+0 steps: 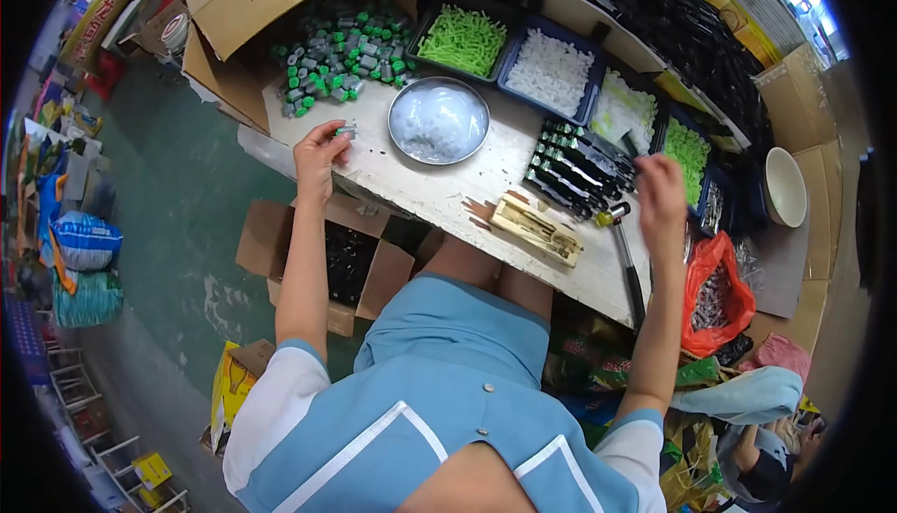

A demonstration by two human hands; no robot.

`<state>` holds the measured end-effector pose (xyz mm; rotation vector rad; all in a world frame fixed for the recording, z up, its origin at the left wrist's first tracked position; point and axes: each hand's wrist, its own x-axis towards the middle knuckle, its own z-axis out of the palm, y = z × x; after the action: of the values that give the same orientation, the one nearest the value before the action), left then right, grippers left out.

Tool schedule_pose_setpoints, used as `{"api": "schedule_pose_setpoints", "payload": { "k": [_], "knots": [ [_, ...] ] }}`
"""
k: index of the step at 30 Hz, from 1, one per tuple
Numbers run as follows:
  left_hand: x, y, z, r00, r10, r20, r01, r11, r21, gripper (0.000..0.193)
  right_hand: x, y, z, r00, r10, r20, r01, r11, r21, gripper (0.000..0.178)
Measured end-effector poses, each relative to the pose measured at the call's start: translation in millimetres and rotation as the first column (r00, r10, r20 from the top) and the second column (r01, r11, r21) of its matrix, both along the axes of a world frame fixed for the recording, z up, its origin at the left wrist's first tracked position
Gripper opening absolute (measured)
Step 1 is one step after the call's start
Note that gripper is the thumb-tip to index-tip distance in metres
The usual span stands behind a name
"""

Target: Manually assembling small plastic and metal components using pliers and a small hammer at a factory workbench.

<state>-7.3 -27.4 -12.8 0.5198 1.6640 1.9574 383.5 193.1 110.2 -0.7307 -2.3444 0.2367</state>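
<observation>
Left hand grasps the grey-and-green piece; black row lies nearer the right hand.
The left hand (320, 155) pinches a small grey-and-green cylindrical piece (346, 131) between its fingers near the front edge of the white surface (411, 183), the piece's long axis apparently running left to right. The row of slender black parts with green-tipped ends (577, 172) lies well to the piece's right, beyond the round silver metal bowl (439, 162); its green ends face left and its long axes slant down to the right. The right hand (662, 197) is nearer this row, its fingers curled beside a slender dark piece (630, 145); blur prevents telling whether they grip it.
</observation>
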Motion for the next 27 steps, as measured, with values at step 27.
{"api": "schedule_pose_setpoints", "payload": {
  "k": [27],
  "knots": [
    [186.4, 70.2, 43.8, 0.845, -0.494, -0.205, 0.446, 0.862, -0.24, 0.013, -44.2, -104.1, -95.0, 0.939, -0.065, -0.338, -0.08, 0.914, -0.398, 0.02]
  ]
}}
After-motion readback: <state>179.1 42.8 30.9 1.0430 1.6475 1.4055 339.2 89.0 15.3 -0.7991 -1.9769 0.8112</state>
